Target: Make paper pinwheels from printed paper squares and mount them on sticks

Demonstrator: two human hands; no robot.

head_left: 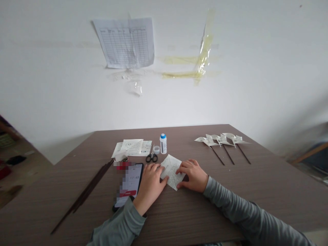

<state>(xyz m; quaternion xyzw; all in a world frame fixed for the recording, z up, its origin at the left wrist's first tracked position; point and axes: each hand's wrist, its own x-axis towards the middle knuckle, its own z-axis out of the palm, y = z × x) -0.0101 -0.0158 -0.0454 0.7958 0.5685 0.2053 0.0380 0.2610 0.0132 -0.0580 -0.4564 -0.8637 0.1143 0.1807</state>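
A square sheet of paper (172,172) covered in printed or written text lies on the table, turned so a corner points toward me. A fold line shows near its top corner. My left hand (153,181) holds its left side, with the thumb and fingertips on the paper. At its right side, my right hand (192,176) grips the edge with bent fingers, the thumb low near the bottom corner. Just beyond the paper are black-handled scissors (151,157), a small clear round container (156,149) and a white bottle with a blue cap (163,144).
Several loose papers (132,146) lie at the back left. A bundle of dark thin sticks (87,189) and a phone (130,184) are left of my hand. Three paper pinwheels (221,139) on sticks rest at the right. The wall behind carries a taped sheet (125,42).
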